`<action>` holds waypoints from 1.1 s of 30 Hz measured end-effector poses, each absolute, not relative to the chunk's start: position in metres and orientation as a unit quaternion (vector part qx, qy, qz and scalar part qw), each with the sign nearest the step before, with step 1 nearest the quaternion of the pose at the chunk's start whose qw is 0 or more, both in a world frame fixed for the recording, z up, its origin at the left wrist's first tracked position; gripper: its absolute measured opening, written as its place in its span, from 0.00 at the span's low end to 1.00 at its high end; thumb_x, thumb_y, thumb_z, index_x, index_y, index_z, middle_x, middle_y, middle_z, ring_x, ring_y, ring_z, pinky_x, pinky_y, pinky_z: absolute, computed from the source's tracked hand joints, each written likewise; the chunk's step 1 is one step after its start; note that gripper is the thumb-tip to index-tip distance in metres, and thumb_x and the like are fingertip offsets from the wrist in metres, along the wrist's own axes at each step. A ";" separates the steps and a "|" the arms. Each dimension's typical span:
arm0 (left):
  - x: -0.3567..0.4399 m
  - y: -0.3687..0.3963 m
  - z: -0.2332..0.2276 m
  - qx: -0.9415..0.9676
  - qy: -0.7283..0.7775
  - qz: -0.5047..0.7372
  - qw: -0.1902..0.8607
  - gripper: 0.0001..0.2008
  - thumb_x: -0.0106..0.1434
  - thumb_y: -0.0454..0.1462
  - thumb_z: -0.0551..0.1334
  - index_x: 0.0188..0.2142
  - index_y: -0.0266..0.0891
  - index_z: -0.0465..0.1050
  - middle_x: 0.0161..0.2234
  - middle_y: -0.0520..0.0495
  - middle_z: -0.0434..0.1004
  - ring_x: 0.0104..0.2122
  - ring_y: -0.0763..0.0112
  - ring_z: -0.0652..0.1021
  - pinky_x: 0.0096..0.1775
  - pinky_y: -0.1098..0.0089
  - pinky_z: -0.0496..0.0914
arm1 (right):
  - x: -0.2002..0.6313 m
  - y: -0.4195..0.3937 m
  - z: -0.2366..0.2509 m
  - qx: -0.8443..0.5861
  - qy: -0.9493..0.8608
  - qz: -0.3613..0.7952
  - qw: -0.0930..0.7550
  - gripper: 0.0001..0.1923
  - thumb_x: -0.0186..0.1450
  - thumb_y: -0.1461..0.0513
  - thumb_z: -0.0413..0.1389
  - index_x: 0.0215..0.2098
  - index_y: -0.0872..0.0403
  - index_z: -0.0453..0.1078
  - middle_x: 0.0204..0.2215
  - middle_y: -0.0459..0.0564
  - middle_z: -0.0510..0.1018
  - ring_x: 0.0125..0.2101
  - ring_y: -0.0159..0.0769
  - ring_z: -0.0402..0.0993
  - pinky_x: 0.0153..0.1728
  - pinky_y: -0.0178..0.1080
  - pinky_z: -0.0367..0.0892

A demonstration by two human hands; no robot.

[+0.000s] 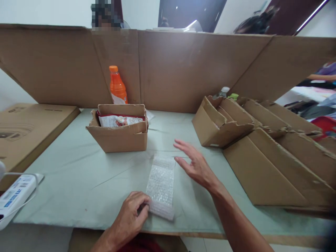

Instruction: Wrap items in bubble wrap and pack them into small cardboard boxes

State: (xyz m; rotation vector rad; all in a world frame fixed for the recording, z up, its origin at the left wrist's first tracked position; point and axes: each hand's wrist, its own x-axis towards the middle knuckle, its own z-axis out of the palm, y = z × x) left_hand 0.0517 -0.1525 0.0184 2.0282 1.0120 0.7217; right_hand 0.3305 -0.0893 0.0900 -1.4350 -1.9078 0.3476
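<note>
A strip of clear bubble wrap [161,185] lies flat on the pale green table [78,175], running away from me. My left hand [131,217] pinches the strip's near left corner between thumb and fingers. My right hand [195,164] hovers open just right of the strip's far end, fingers spread and pointing left, touching nothing. Behind the strip stands a small open cardboard box [119,134] with packets inside, red and white [119,120].
An orange drink bottle [117,87] stands behind the box against a tall cardboard wall [170,66]. Several folded cardboard boxes [262,140] lie stacked at right. A flat carton [28,129] and a white power strip [15,194] sit at left. A person is behind the wall.
</note>
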 end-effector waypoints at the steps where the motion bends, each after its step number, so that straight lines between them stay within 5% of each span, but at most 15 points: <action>1: 0.051 -0.150 0.021 0.789 0.399 0.272 0.380 0.08 0.64 0.32 0.55 0.33 0.41 0.73 0.30 0.48 0.78 0.33 0.66 0.77 0.36 0.67 0.71 | 0.332 -0.102 0.088 -0.546 -0.749 0.149 0.345 0.18 0.69 0.58 0.55 0.57 0.47 0.73 0.60 0.53 0.73 0.60 0.45 0.70 0.60 0.52 0.66; 9: 0.068 -0.113 0.023 0.841 0.385 0.248 0.289 0.18 0.64 0.31 0.56 0.51 0.41 0.74 0.45 0.44 0.83 0.42 0.63 0.81 0.47 0.63 0.74 | 0.299 -0.210 0.042 -0.549 -0.725 0.080 0.407 0.16 0.68 0.67 0.54 0.51 0.47 0.71 0.53 0.55 0.78 0.54 0.46 0.74 0.51 0.51 0.72; 15: 0.074 -0.109 0.005 0.844 0.419 0.252 0.219 0.21 0.65 0.30 0.55 0.57 0.39 0.69 0.46 0.40 0.79 0.46 0.58 0.77 0.49 0.56 0.73 | 0.266 -0.209 0.015 -0.536 -0.798 0.052 0.270 0.16 0.67 0.65 0.56 0.53 0.50 0.70 0.54 0.56 0.77 0.54 0.50 0.72 0.51 0.54 0.67; 19: 0.056 -0.129 0.006 0.844 0.380 0.313 0.213 0.20 0.67 0.36 0.59 0.58 0.40 0.68 0.54 0.38 0.75 0.53 0.56 0.74 0.54 0.55 0.71 | 0.265 -0.194 0.009 -0.546 -0.790 0.061 0.273 0.12 0.70 0.69 0.52 0.48 0.52 0.72 0.47 0.54 0.81 0.46 0.46 0.76 0.46 0.51 0.69; 24: 0.047 -0.148 0.014 0.836 0.358 0.320 0.267 0.18 0.67 0.31 0.58 0.55 0.41 0.70 0.40 0.44 0.81 0.40 0.63 0.79 0.43 0.62 0.74 | 0.270 -0.189 0.012 -0.539 -0.762 0.155 0.323 0.12 0.73 0.64 0.49 0.48 0.50 0.73 0.37 0.51 0.83 0.36 0.41 0.79 0.39 0.43 0.74; 29: 0.055 -0.135 0.008 0.833 0.402 0.287 0.247 0.21 0.64 0.31 0.58 0.56 0.41 0.70 0.38 0.45 0.83 0.34 0.65 0.80 0.40 0.64 0.74 | 0.277 -0.197 0.015 -0.564 -0.741 0.027 0.363 0.15 0.70 0.63 0.53 0.54 0.47 0.70 0.49 0.55 0.80 0.47 0.46 0.78 0.44 0.48 0.73; 33: 0.059 -0.127 0.000 0.844 0.422 0.267 0.196 0.19 0.64 0.30 0.56 0.54 0.40 0.72 0.41 0.42 0.82 0.39 0.60 0.80 0.42 0.60 0.74 | 0.273 -0.200 0.017 -0.531 -0.792 0.001 0.300 0.15 0.68 0.65 0.55 0.53 0.49 0.70 0.51 0.56 0.78 0.49 0.48 0.75 0.45 0.50 0.70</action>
